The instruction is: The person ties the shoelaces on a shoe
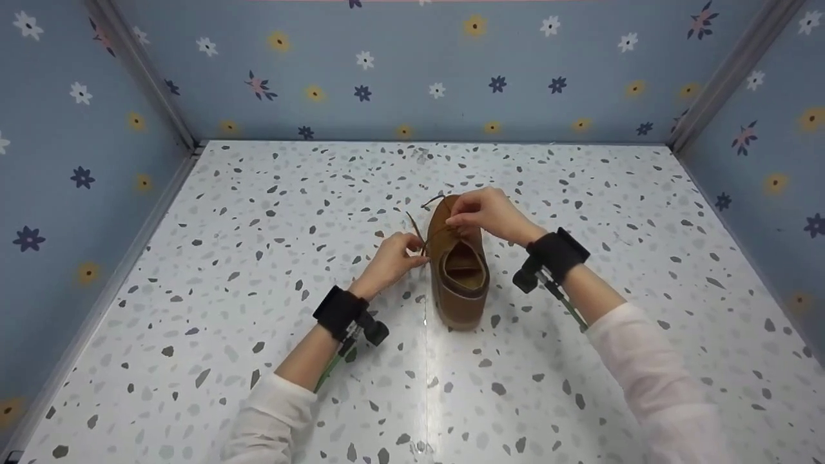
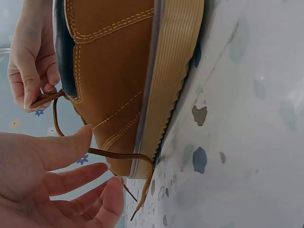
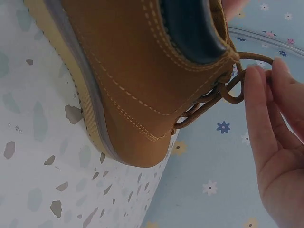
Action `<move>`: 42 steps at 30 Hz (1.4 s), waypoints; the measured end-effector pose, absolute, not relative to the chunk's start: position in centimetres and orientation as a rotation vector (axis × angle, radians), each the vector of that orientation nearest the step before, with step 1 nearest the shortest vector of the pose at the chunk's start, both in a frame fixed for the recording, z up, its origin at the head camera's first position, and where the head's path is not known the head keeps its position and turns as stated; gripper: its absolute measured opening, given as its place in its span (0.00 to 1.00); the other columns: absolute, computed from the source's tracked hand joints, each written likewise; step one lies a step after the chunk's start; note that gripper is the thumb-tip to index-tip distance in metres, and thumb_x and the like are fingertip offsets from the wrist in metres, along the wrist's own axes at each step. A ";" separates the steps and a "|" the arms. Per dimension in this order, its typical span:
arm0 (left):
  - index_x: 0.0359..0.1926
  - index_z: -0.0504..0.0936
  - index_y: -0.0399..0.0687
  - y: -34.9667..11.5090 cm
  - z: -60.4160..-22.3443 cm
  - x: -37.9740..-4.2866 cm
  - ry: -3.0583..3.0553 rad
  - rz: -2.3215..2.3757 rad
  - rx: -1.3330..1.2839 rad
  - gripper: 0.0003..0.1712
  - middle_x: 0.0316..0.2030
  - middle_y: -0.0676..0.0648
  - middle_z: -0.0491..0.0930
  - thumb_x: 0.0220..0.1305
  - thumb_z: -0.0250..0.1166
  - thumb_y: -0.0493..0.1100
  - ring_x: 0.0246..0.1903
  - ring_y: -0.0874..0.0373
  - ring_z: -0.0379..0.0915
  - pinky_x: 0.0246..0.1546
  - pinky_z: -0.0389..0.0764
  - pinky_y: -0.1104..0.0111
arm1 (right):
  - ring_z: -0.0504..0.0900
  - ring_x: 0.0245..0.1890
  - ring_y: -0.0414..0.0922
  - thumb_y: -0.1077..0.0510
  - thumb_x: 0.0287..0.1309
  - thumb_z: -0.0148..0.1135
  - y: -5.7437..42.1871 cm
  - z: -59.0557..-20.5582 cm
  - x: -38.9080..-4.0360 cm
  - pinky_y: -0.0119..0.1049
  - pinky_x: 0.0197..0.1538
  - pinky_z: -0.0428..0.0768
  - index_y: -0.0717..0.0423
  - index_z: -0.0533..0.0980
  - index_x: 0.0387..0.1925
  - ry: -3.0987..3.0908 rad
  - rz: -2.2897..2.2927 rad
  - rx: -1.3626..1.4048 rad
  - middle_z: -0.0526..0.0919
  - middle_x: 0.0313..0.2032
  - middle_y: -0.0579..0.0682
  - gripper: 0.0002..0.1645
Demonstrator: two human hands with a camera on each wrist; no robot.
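Note:
A brown leather lace-up shoe (image 1: 461, 312) stands upright on its sole, toe pointing away, with a dark padded collar (image 2: 66, 52). My right hand (image 1: 493, 216) is over the laced front, and its thumb and fingers pinch a bent part of the brown shoelace (image 3: 256, 55). To the left of the shoe is my left hand (image 1: 390, 258), thumb and fingers spread apart around a loose lace end (image 2: 126, 156). That lace passes by the thumb and droops beside the sole, with no clear pinch on it. A second lace tip (image 2: 130, 194) hangs near the left fingertips.
The shoe rests on a white speckled tabletop (image 1: 277, 212). Blue flowered panels (image 1: 412, 64) close off the back and both sides. Each wrist wears a black strap (image 1: 557, 256) with a small camera and a green cable.

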State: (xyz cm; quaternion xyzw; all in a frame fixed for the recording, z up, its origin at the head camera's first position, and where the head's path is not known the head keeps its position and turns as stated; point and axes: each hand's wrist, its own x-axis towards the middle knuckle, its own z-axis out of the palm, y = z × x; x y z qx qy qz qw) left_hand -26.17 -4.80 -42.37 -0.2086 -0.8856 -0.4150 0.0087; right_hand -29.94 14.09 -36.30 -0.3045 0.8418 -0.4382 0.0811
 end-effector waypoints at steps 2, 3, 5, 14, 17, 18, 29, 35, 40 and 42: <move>0.24 0.73 0.38 -4.8 -42.5 -26.2 -2.752 -1.284 -0.681 0.08 0.23 0.45 0.69 0.37 0.58 0.38 0.25 0.55 0.62 0.23 0.62 0.73 | 0.71 0.19 0.43 0.55 0.34 0.54 14.0 -36.3 -29.9 0.34 0.21 0.68 0.56 0.72 0.21 2.490 -1.329 -0.890 0.73 0.20 0.51 0.09; 0.23 0.73 0.39 -4.7 -42.5 -26.2 -2.744 -1.276 -0.691 0.06 0.21 0.46 0.70 0.37 0.57 0.37 0.24 0.56 0.63 0.23 0.62 0.73 | 0.71 0.19 0.43 0.55 0.34 0.54 14.0 -36.3 -29.9 0.34 0.21 0.68 0.57 0.72 0.21 2.481 -1.337 -0.882 0.73 0.20 0.51 0.09; 0.21 0.74 0.40 -4.6 -42.6 -26.3 -2.731 -1.270 -0.686 0.03 0.19 0.49 0.70 0.38 0.56 0.35 0.21 0.59 0.63 0.21 0.62 0.74 | 0.71 0.19 0.44 0.55 0.34 0.54 13.9 -36.2 -29.9 0.34 0.22 0.68 0.58 0.72 0.21 2.466 -1.350 -0.865 0.73 0.20 0.52 0.10; 0.22 0.71 0.42 -4.5 -41.7 -26.5 -2.728 -1.347 -0.548 0.03 0.19 0.50 0.70 0.43 0.53 0.37 0.17 0.62 0.64 0.16 0.64 0.74 | 0.71 0.19 0.44 0.56 0.34 0.54 13.8 -36.2 -29.9 0.34 0.21 0.68 0.60 0.72 0.21 2.444 -1.366 -0.864 0.73 0.20 0.53 0.10; 0.23 0.70 0.42 -4.5 -41.3 -26.2 -2.737 -1.353 -0.538 0.03 0.18 0.49 0.70 0.44 0.52 0.38 0.15 0.62 0.64 0.14 0.64 0.75 | 0.71 0.18 0.44 0.56 0.34 0.54 13.8 -36.1 -29.9 0.35 0.21 0.68 0.60 0.72 0.21 2.443 -1.367 -0.874 0.73 0.20 0.53 0.10; 0.23 0.70 0.43 -4.6 -41.1 -26.2 -2.739 -1.353 -0.537 0.03 0.17 0.49 0.70 0.45 0.51 0.38 0.15 0.61 0.64 0.13 0.64 0.75 | 0.71 0.18 0.44 0.56 0.34 0.54 13.8 -36.1 -29.9 0.35 0.21 0.68 0.60 0.72 0.20 2.447 -1.364 -0.876 0.73 0.20 0.53 0.10; 0.20 0.70 0.42 -5.2 -39.4 -25.0 -2.727 -1.284 -0.528 0.02 0.13 0.52 0.69 0.43 0.52 0.37 0.13 0.65 0.63 0.12 0.63 0.75 | 0.71 0.18 0.45 0.56 0.34 0.54 14.0 -36.0 -29.9 0.35 0.20 0.68 0.60 0.72 0.20 2.463 -1.369 -0.852 0.73 0.19 0.53 0.10; 0.19 0.70 0.44 -5.3 -38.7 -24.0 -2.767 -1.144 -0.568 0.03 0.12 0.54 0.68 0.43 0.53 0.39 0.12 0.65 0.62 0.11 0.62 0.75 | 0.70 0.17 0.42 0.52 0.34 0.54 14.3 -36.1 -29.9 0.33 0.20 0.67 0.54 0.72 0.19 2.580 -1.271 -0.881 0.73 0.19 0.49 0.10; 0.21 0.71 0.46 -5.1 -38.1 -23.1 -2.803 -0.988 -0.559 0.03 0.11 0.55 0.66 0.43 0.51 0.39 0.10 0.65 0.60 0.08 0.60 0.74 | 0.70 0.17 0.42 0.51 0.34 0.54 14.3 -36.0 -29.9 0.34 0.20 0.67 0.55 0.72 0.19 2.597 -1.254 -0.875 0.72 0.19 0.49 0.11; 0.24 0.71 0.44 -4.9 -37.8 -22.8 -2.795 -0.956 -0.571 0.04 0.13 0.54 0.66 0.43 0.51 0.37 0.10 0.64 0.60 0.09 0.61 0.74 | 0.70 0.17 0.43 0.52 0.34 0.54 14.1 -35.4 -29.4 0.33 0.20 0.67 0.57 0.72 0.19 2.608 -1.248 -0.874 0.72 0.19 0.51 0.11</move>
